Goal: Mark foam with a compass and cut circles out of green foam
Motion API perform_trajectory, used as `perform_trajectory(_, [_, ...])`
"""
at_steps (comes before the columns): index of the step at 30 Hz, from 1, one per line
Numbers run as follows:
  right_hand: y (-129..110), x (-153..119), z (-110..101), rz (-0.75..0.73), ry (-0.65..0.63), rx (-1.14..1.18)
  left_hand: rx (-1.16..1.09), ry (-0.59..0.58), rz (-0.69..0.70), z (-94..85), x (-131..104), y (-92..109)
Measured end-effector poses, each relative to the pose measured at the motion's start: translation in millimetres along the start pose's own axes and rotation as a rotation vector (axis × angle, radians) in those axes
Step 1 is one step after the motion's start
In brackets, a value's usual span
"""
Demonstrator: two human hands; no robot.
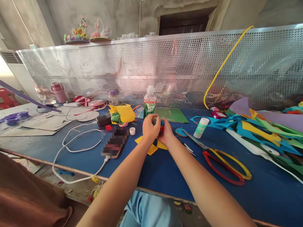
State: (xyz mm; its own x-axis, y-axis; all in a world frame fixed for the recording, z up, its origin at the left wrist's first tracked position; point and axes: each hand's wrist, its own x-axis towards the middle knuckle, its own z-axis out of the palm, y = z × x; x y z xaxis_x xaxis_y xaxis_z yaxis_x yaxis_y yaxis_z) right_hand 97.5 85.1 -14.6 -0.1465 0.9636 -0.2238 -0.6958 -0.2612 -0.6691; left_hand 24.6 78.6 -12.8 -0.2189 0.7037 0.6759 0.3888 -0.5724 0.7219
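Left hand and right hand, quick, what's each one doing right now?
Left hand: closed, holding a small red-and-blue piece.
Right hand: closed, holding that same piece.

I see through one camera worn on my head, looking forward and down from behind and above my bare left hand (pixel 150 128) and bare right hand (pixel 166 131), near mid-view. It sits near the flat blue tabletop (pixel 156 176), catching light-blue fabric trousers (pixel 148 209) below my hands and the silver perforated metal screen (pixel 132 63) beyond them.
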Motion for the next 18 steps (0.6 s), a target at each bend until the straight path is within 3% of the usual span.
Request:
perform_trajectory(10, [-1.9,4.2,-2.6,-0.067,0.127,-0.020,-0.030,-0.092,-0.079,1.6,0.2,-5.1])
perform_trajectory(18, [-2.8,5.9,-2.7,-0.143,0.121,-0.021,-0.029,-0.033,-0.063,2.0,-3.3,0.8])
